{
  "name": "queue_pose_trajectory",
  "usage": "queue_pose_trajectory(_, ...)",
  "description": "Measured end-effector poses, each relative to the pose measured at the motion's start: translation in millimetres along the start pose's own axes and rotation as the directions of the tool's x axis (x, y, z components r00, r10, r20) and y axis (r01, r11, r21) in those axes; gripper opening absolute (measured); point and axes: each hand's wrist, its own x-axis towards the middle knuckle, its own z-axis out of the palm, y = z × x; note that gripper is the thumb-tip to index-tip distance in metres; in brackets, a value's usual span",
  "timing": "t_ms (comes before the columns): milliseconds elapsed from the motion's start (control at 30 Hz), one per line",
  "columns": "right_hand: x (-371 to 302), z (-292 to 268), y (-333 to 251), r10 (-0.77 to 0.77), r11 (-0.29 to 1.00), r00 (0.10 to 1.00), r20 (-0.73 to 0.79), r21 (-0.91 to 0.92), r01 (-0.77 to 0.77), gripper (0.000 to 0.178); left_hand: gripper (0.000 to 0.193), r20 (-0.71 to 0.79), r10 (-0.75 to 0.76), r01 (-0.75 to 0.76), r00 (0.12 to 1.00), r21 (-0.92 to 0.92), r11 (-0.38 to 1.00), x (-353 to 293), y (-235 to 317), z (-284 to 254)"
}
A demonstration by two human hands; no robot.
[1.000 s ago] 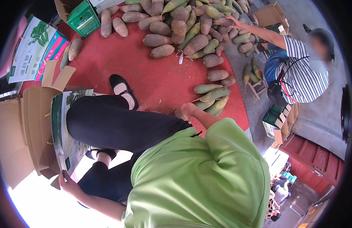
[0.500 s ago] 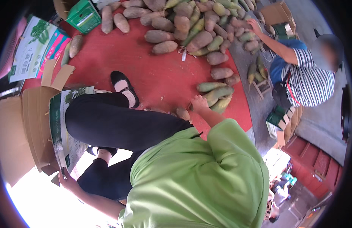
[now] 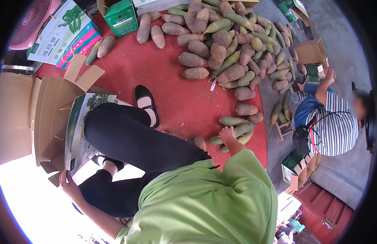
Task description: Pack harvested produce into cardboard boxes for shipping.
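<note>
Hands – LH (image 3: 68,185) pinching box (image 3: 76,136) edge, RH (image 3: 228,135) half-curled on radish (image 3: 243,129) – grip unclear.

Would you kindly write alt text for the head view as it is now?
The person's right hand is at a few long green vegetables on a red floor covering, and the left hand is at the edge of an open cardboard box. Beyond lies a large heap of green and brown vegetables, with a striped-shirted co-worker at the right.
</note>
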Motion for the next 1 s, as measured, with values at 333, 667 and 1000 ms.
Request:
queue_pose_trajectory(333, -9, -26, 28, -0.019, 0.996, 1.0, 0.023, 0.083, 0.017, 0.024, 0.023, 0.004, -0.064, 0.064, 0.998, -0.055, 0.996, -6, 22, 0)
queue_pose_trajectory(667, 38, -12, 80, 0.187, 0.923, 0.98, -0.064, 0.354, -0.153, 0.019, 0.034, -0.06, -0.13, 0.135, 0.99, 0.075, 0.988, -9, 63, -17)
queue_pose_trajectory(1000, -2, -251, 31, 0.35, 0.224, 0.785, -0.512, 0.859, 0.46, 0.026, 0.033, -0.02, -0.118, 0.119, 0.993, 0.133, 0.984, -4, 70, -26)
